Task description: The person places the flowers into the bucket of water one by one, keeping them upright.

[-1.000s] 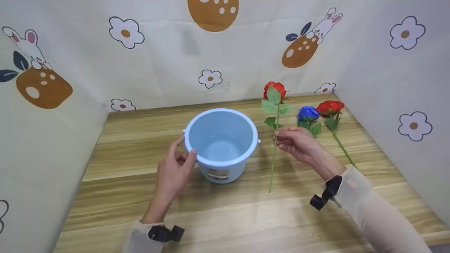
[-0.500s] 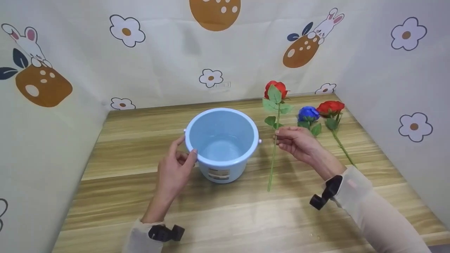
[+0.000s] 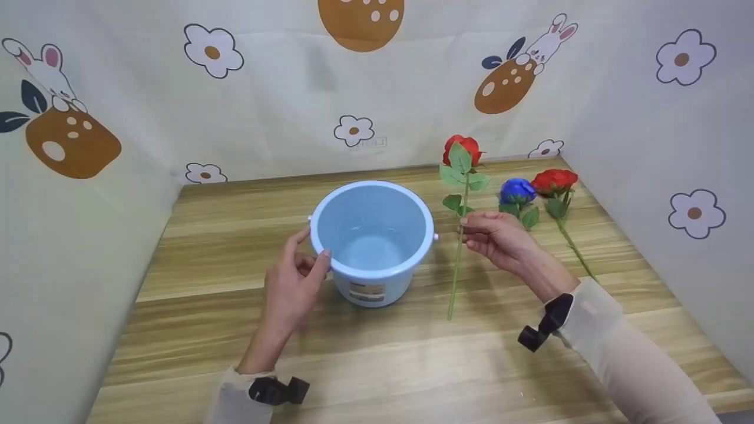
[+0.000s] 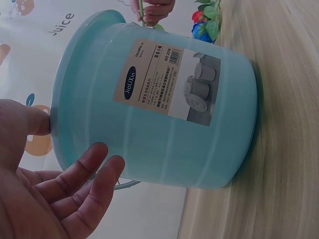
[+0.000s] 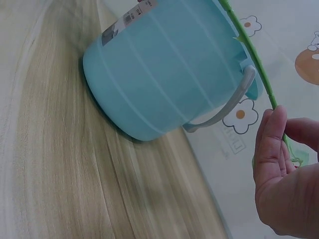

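Note:
A light blue plastic bucket (image 3: 371, 274) with a paper label (image 4: 169, 82) stands upright on the wooden table. At its left side my left hand (image 3: 294, 282) holds the rim, thumb at the front and index finger farther back; the other fingers curl beside the outer wall in the left wrist view. Right of the bucket, my right hand (image 3: 500, 241) pinches the green stem of a red artificial rose (image 3: 462, 150) between thumb and fingers. The flower is up, the stem's lower end points down toward me. In the right wrist view the stem (image 5: 256, 59) crosses in front of the bucket's rim.
A blue rose (image 3: 517, 191) and another red rose (image 3: 554, 181) lie on the table (image 3: 383, 365) behind and right of my right hand. The bucket's handle (image 5: 229, 107) hangs at the back. Printed cloth walls (image 3: 271, 88) enclose the table at the back and both sides.
The lower end of the rose stem has shifted very slightly left and up. Both hands keep their places, and the bucket stands where it was.

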`<state>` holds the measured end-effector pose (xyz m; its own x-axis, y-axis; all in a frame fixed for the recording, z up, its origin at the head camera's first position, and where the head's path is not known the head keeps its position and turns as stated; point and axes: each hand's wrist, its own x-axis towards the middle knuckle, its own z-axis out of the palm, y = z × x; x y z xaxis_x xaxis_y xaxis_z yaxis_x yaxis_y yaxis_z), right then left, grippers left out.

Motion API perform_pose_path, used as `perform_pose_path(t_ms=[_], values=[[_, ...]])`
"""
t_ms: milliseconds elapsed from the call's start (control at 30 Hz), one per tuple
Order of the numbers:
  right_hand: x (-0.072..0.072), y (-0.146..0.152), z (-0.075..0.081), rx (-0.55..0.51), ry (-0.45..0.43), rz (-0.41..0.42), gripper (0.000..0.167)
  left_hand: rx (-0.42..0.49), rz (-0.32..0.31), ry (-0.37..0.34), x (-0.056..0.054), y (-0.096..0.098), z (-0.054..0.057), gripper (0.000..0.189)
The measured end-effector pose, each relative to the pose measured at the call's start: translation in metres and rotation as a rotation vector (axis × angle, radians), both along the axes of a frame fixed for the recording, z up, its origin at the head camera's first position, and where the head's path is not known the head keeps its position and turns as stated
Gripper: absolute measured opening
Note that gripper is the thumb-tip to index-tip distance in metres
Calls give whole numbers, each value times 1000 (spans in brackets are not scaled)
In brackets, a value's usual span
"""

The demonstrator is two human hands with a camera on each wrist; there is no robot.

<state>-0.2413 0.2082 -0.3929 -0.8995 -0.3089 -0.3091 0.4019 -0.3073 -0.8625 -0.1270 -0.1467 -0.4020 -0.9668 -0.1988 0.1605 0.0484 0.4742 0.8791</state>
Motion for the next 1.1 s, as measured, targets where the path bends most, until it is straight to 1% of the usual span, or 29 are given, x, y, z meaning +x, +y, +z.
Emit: perform_pose_path(t_ms=[67, 533, 767, 800, 1000, 1100], values=[[0, 0, 0, -1, 2, 2, 21, 1, -3, 4, 0, 0, 0, 54], [1, 0, 1, -14, -4, -3, 8, -10, -5, -15, 0, 0, 1, 54], [1, -1, 3, -13, 7, 10, 20, -5, 0, -25, 1, 0, 1, 55], [1, -1, 2, -11, 7, 10, 20, -5, 1, -25, 1, 0, 1, 56], [1, 0, 2, -18, 3, 14, 11, -2, 8, -9, 0, 1, 0, 54], [1, 0, 2, -19, 3, 10, 10, 2, 10, -8, 0, 1, 0, 53]])
